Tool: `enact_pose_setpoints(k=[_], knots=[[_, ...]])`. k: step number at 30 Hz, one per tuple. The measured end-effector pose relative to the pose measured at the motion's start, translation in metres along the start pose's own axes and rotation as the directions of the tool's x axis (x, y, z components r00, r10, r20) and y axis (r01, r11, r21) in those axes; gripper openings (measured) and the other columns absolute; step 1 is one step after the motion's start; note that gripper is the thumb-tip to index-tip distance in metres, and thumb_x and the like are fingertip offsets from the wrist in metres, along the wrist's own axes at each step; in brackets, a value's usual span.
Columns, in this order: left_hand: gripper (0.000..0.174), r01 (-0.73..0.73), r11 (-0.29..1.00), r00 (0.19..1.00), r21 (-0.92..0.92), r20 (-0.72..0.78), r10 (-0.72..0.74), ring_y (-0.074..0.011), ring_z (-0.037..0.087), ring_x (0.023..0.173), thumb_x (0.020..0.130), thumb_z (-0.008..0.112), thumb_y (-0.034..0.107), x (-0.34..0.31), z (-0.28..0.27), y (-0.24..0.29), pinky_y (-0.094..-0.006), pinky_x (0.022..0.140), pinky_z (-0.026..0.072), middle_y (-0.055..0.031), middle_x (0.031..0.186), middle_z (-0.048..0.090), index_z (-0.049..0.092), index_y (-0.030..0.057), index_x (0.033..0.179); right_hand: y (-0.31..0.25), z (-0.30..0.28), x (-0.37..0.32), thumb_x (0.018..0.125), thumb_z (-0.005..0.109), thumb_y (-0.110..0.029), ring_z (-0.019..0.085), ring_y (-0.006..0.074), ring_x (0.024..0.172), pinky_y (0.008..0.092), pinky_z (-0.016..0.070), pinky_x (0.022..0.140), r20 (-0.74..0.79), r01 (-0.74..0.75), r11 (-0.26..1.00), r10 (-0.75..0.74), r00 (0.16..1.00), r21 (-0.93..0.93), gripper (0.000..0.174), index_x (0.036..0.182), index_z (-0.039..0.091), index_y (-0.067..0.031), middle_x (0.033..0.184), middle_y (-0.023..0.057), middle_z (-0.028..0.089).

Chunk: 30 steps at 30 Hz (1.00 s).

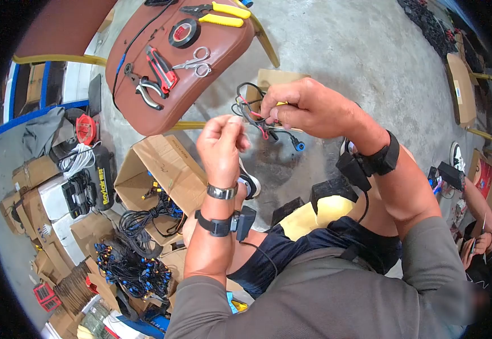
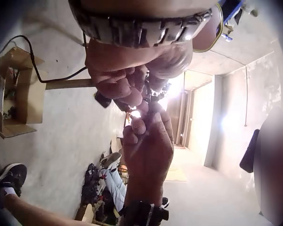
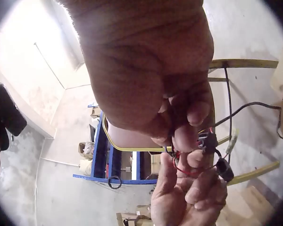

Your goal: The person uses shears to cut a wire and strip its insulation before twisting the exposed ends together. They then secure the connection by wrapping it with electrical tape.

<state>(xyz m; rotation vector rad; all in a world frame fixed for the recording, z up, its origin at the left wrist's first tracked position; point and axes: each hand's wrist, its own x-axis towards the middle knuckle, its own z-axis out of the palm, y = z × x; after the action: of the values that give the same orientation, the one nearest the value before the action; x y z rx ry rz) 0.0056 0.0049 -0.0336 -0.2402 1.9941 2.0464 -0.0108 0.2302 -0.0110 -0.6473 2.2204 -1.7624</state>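
Observation:
A bundle of thin black cable with red wires (image 1: 264, 134) hangs between the two hands; a blue-ended connector (image 1: 298, 146) dangles at its lower right. The right hand (image 1: 308, 107) pinches the wires with thumb and forefinger. Close by on the left, the left hand (image 1: 221, 144) has its thumb and fingertips together at the wires. In the right wrist view a red wire (image 3: 193, 173) and a black connector (image 3: 224, 169) lie against the fingers of the left hand (image 3: 186, 200). Both hands nearly meet in the left wrist view, where the fingertips hide most of the wires.
A brown chair seat (image 1: 144, 45) holds yellow-handled pliers (image 1: 223, 21), black tape (image 1: 184, 33), scissors (image 1: 198, 62), a red cutter (image 1: 161, 70) and more pliers (image 1: 150, 93). Cardboard boxes (image 1: 167, 166) and coiled cables (image 1: 133, 271) stand at the left. Another person's arm (image 1: 477, 203) shows at the right.

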Motion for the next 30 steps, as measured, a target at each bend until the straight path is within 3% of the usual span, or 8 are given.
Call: enact_pose_setpoints(k=[1,2,6,12,16,22,28,30], knots=[[0.008,-0.115,0.975,0.988,0.191,-0.084,0.133,-0.0100,0.057,0.060,0.094,0.060,0.007,0.000,0.000,-0.002,-0.0232,0.052,0.0452,-0.0076,0.085,0.065,0.064,0.0019,0.098,0.000,-0.001,-0.001,0.085,0.052,0.001,0.062,0.0168,0.072,0.0305,0.0502,0.064,-0.015,0.038,0.999,-0.039,0.999,-0.027,0.015,0.095,0.063,-0.0012,0.081,0.0075,0.066],[0.016,-0.332,0.908,0.940,0.256,0.008,0.341,-0.0087,0.060,0.069,0.091,0.059,0.001,0.001,-0.002,-0.002,-0.0237,0.061,0.0501,-0.0090,0.102,0.065,0.065,0.0006,0.106,-0.001,-0.002,-0.002,0.085,0.052,0.001,0.062,0.0173,0.072,0.0305,0.0501,0.065,-0.003,0.020,1.000,-0.020,1.000,-0.018,0.014,0.095,0.063,-0.0013,0.081,0.0077,0.066],[0.037,-0.462,0.812,0.866,0.357,0.380,0.325,-0.0113,0.062,0.086,0.086,0.062,-0.002,0.002,-0.004,0.019,-0.0261,0.076,0.0534,-0.0128,0.130,0.057,0.062,-0.0011,0.124,-0.002,-0.003,0.000,0.085,0.053,0.001,0.062,0.0190,0.074,0.0311,0.0497,0.068,0.036,-0.038,0.999,0.038,0.999,-0.003,0.014,0.094,0.063,-0.0017,0.081,0.0082,0.065],[0.025,-0.575,0.692,0.793,0.436,0.503,0.342,-0.0160,0.060,0.087,0.086,0.068,0.004,0.008,-0.009,0.016,-0.0274,0.076,0.0496,-0.0111,0.109,0.062,0.068,-0.0010,0.110,0.000,0.000,-0.001,0.083,0.055,0.002,0.062,0.0209,0.070,0.0339,0.0486,0.064,-0.015,-0.003,0.997,0.002,1.000,-0.071,0.013,0.093,0.063,-0.0025,0.078,0.0095,0.064],[0.014,-0.508,0.712,0.838,0.485,0.469,0.278,-0.0172,0.058,0.079,0.084,0.070,0.006,0.007,-0.008,0.022,-0.0279,0.072,0.0465,-0.0086,0.090,0.062,0.068,-0.0012,0.096,0.005,0.006,-0.001,0.083,0.054,-0.006,0.062,0.0312,0.062,0.0396,0.0483,0.061,-0.080,0.012,0.992,-0.022,0.997,-0.125,0.011,0.090,0.064,-0.0053,0.067,0.0158,0.063],[0.009,-0.529,0.697,0.839,0.483,0.418,0.347,-0.0166,0.055,0.073,0.083,0.071,0.005,0.007,-0.008,0.027,-0.0277,0.065,0.0439,-0.0073,0.080,0.061,0.067,-0.0020,0.089,-0.005,-0.001,-0.002,0.083,0.057,-0.005,0.064,0.0300,0.065,0.0395,0.0490,0.062,-0.088,0.033,0.987,-0.048,0.995,-0.159,0.010,0.090,0.063,-0.0051,0.068,0.0149,0.064],[0.011,-0.572,0.670,0.820,0.472,0.358,0.447,-0.0172,0.055,0.071,0.082,0.073,0.004,0.006,-0.007,0.025,-0.0283,0.064,0.0436,-0.0074,0.079,0.061,0.067,-0.0028,0.088,-0.003,-0.004,-0.002,0.087,0.060,-0.004,0.060,0.0164,0.064,0.0309,0.0472,0.058,-0.068,0.063,0.991,-0.071,0.995,-0.117,0.010,0.097,0.063,-0.0041,0.077,0.0061,0.064],[0.012,-0.577,0.687,0.817,0.442,0.323,0.478,-0.0175,0.055,0.072,0.081,0.073,0.004,0.003,-0.006,0.026,-0.0282,0.064,0.0439,-0.0075,0.079,0.061,0.067,-0.0030,0.088,-0.007,-0.006,-0.003,0.089,0.060,-0.005,0.059,0.0119,0.063,0.0278,0.0472,0.057,-0.030,-0.051,0.999,0.051,0.998,0.007,0.011,0.100,0.062,-0.0042,0.077,0.0040,0.064]])
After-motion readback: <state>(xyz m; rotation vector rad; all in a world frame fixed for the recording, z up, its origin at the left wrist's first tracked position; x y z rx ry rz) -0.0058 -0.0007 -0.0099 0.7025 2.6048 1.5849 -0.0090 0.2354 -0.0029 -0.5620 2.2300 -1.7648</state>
